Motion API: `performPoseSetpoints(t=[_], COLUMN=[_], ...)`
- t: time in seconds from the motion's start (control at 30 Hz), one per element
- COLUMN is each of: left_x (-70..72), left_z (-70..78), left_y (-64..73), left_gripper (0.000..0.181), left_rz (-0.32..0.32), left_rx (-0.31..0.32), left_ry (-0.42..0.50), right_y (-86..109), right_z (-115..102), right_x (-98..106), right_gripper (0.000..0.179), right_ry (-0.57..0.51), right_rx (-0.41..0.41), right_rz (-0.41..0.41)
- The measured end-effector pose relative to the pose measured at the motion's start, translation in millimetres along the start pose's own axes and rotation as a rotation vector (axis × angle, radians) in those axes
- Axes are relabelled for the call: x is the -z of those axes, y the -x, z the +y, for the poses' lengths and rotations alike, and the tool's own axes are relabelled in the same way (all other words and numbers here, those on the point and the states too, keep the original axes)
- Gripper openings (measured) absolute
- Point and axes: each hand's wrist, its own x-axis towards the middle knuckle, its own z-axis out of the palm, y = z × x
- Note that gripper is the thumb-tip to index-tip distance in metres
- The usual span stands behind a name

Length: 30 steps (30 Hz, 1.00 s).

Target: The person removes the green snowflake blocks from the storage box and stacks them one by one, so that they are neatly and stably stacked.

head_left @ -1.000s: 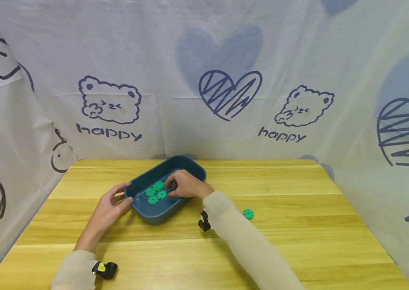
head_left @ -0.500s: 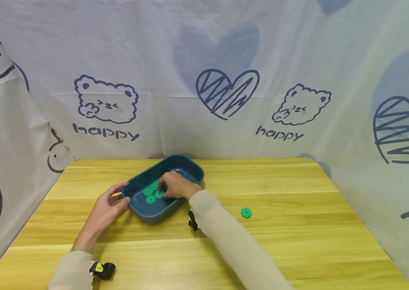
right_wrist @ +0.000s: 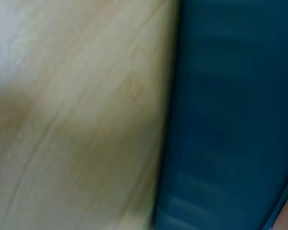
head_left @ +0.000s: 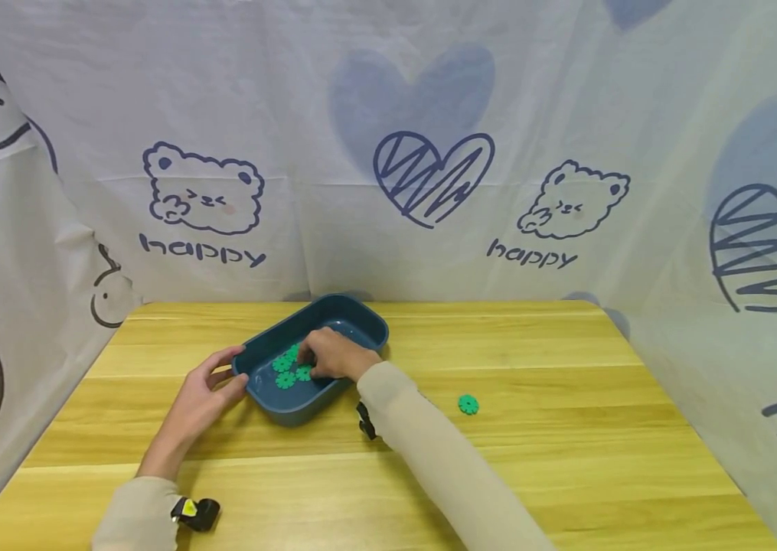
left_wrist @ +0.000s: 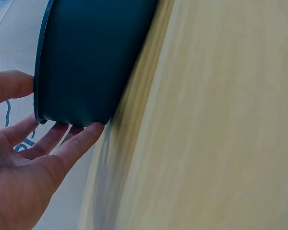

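In the head view, several green notched plastic discs [head_left: 285,379] lie at the near left of a dark blue oblong plastic tub [head_left: 297,416]. My right hand [head_left: 336,353] reaches down into the tub, its curled fingers and thumb right at the discs and partly covering them. Whether those fingertips pinch a disc I cannot tell. At the tub's left end, my left hand [head_left: 205,390] holds it between thumb and fingers. The left wrist view shows this hand [left_wrist: 26,158] with its fingertips against the tub's outer wall [left_wrist: 91,62].
A single green disc [head_left: 468,404] lies on the wooden table [head_left: 553,459], right of the right forearm. White printed cloth [head_left: 388,252] hangs behind the table and along both sides. The right wrist view holds mostly the tub's wall [right_wrist: 230,115] and tabletop [right_wrist: 77,120].
My right hand has moved left and down onto the discs, then stayed there. One disc beside its thumb has shifted slightly. The left hand keeps its hold on the tub.
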Motion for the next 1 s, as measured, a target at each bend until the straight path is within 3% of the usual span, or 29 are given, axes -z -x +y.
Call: performPoseSetpoints(t=[0.37,0.77,1.0], left_x=[0.0,-1.5,-1.1], left_z=[-0.6,0.7,0.1], left_y=[0.0,-0.3,-0.8], left_gripper=[0.059,0.059,0.059], left_rz=[0.001,0.005,0.004], left_rx=[0.003,-0.001,0.005], left_ry=[-0.005,0.003,0.005], right_y=[-1.5,1.1,0.0], right_z=[-0.6,-3.4,0.5], right_x=[0.1,3.1,2.5], right_gripper=[0.028,0.023,0.028], right_ry=[0.027,-0.001,-0.004], right_rx=[0.016,0.021,0.090], right_rz=[-0.073,-0.094,-0.086])
